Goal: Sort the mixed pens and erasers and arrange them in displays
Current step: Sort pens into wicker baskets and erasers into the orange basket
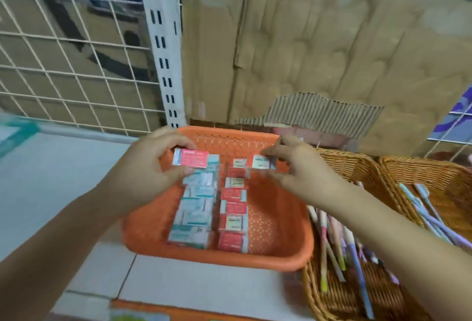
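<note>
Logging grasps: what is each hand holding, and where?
Left hand pinches a flat red-sleeved eraser by its long edges; right hand pinches a small cream-labelled eraser by opposite edges.

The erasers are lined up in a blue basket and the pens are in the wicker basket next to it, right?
Not quite. The head view shows the basket holding the erasers is orange, not blue. The pens do lie in the wicker basket beside it.
</note>
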